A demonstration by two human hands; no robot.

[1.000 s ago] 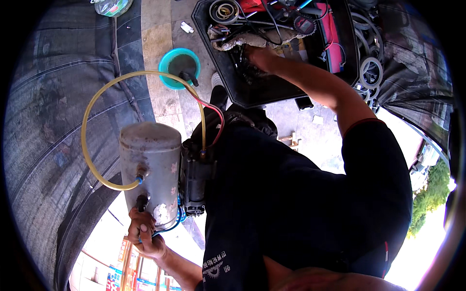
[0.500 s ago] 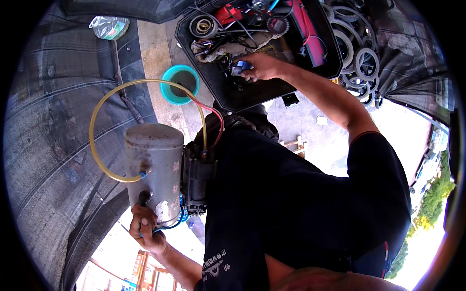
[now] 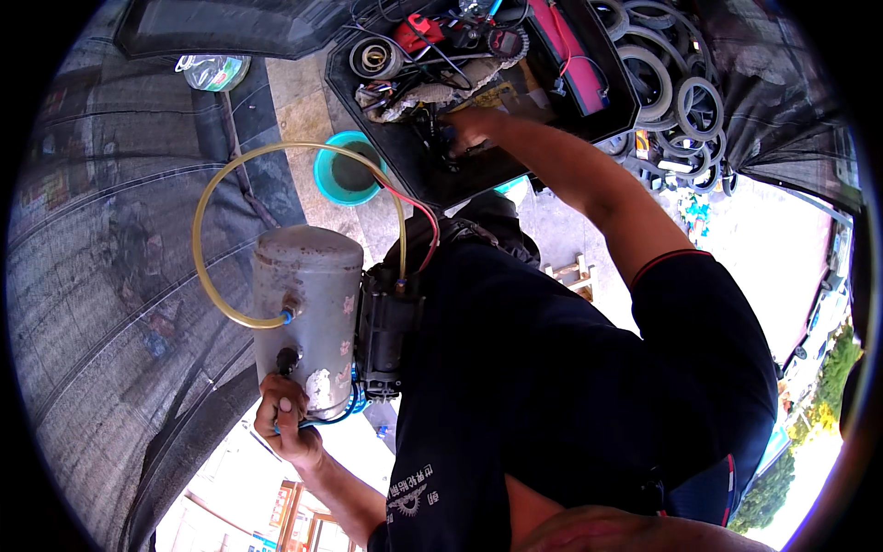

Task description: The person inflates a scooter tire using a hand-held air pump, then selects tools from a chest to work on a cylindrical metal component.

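A grey metal air tank (image 3: 313, 276), with worn paint and a black pump (image 3: 382, 331) along its right side, stands upright at my left. My left hand (image 3: 288, 423) is closed at the tank's lower part, its fingers curled round a black fitting (image 3: 288, 359); a thin blue hose (image 3: 336, 419) runs from there toward the pump. A clear yellowish hose (image 3: 200, 239) loops from the tank over to the pump, beside a red one (image 3: 428, 213). My right hand (image 3: 471, 131) is down inside a black toolbox (image 3: 451, 184), next to dark tools; its fingertips are shadowed and partly hidden.
In the box lie a red tool (image 3: 418, 32), a grey ring-shaped part (image 3: 375, 57), cables and a long pink case (image 3: 579, 64). A teal bucket (image 3: 324, 179) stands left of it. Several tyres (image 3: 699, 110) are heaped at the far right. A plastic bottle (image 3: 213, 72) lies far left.
My right hand has moved left and deeper into the toolbox; the blue object in its fingers before no longer shows clearly. My left hand stays at the fitting. The whole view has shifted slightly.
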